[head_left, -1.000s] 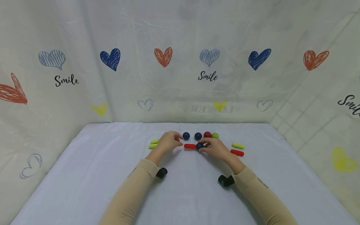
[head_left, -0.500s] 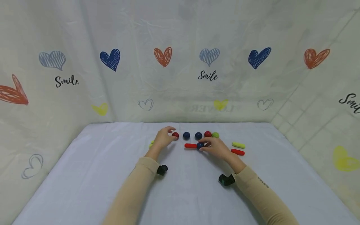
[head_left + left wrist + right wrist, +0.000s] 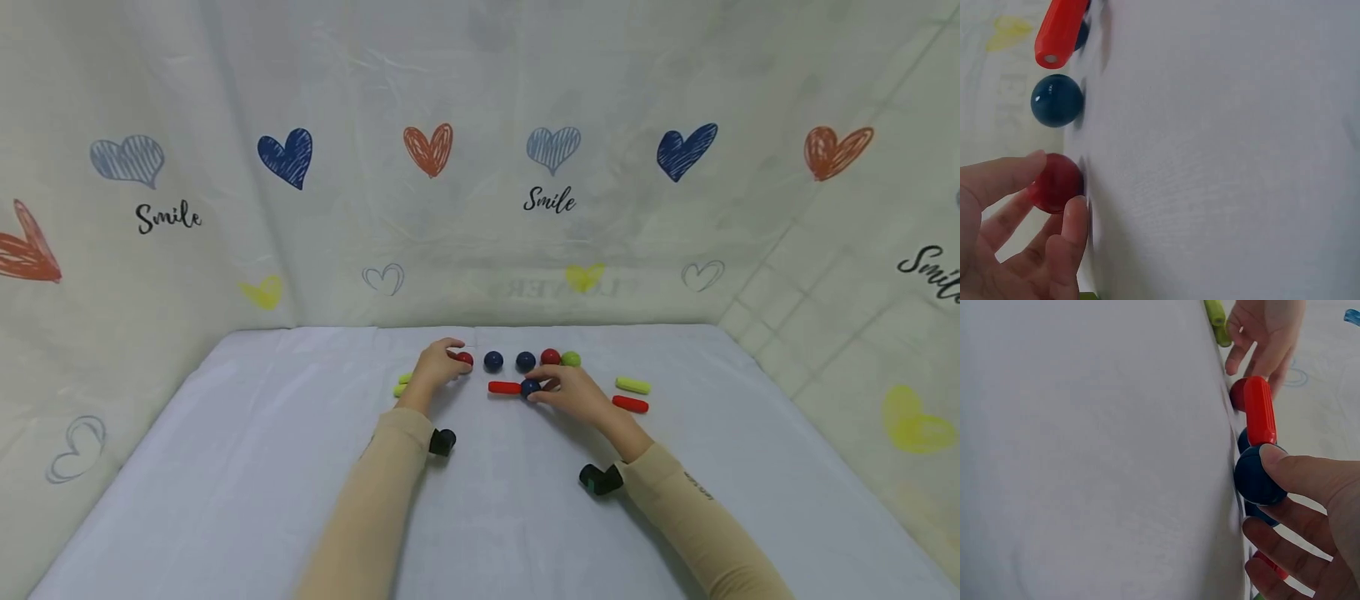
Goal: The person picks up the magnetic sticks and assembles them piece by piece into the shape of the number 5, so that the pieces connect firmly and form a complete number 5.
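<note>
My right hand point(image 3: 577, 396) pinches a dark blue ball point(image 3: 1255, 480) between thumb and fingers. Joined end to end with that ball is a ridged red stick point(image 3: 1260, 412), pointing left towards the other hand. At the left of the back row, my left hand point(image 3: 435, 368) has its thumb and fingertips around a glossy red ball point(image 3: 1057, 184) on the white cloth. A second dark blue ball point(image 3: 1057, 100) stands just beyond it. In the head view the fingers partly hide the red ball.
Along the back stand another blue ball point(image 3: 526, 362), a red ball point(image 3: 551, 357) and a green ball point(image 3: 572, 359). To the right lie a yellow-green stick point(image 3: 633, 385) and a red stick point(image 3: 630, 404). Yellow-green sticks point(image 3: 401, 390) lie partly hidden behind the left hand.
My left hand has moved from beside the red stick's end back and left to the red ball, and its fingers have closed around it. The right hand keeps its hold on the blue ball.
</note>
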A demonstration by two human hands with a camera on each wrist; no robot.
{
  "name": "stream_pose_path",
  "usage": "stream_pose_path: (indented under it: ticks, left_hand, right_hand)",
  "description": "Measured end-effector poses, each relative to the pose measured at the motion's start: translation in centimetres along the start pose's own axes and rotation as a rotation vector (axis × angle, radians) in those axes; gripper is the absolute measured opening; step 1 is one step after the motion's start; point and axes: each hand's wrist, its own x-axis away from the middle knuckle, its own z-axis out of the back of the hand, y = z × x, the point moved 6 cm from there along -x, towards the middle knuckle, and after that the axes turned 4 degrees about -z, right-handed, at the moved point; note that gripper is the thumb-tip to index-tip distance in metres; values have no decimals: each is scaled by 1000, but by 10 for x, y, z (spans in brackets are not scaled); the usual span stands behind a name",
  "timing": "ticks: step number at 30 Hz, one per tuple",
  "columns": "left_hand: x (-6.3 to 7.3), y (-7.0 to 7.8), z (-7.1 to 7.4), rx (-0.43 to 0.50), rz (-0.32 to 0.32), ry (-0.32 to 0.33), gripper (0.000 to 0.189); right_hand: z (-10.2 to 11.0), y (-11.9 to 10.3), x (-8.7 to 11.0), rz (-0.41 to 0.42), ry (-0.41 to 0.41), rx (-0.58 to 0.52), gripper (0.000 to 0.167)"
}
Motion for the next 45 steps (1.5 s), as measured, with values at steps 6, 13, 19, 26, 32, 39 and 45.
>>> stream_pose_path:
  ticks: [6,13,19,26,32,39,45]
  left_hand:
    - [0,2,-2,4,7,3,48]
    - [-1,4,-4,-54,12,20,38]
    - [2,6,0,-118,11,25,36]
    - [5,13,4,-161,-54,0,37]
    - [8,13,7,-198,-96,-17,37]
    - [14,13,7,-206,-96,-54,36]
    - [22,11,5,-184,-94,-90,36]
  right_hand:
    - [2,3,0,7,12,-9,37]
    - [1,4,1,-1,18,-29,37]
    - [-5,4,1,-1,15,-25,37]
    - [-2,1,1,-12,22,-11,37]
    - [-2,-2,0,-9,15,-7,36]
    - [0,-3,-2,-15,31,17,36]
    - [-1,-6,-4,15,59,28,35]
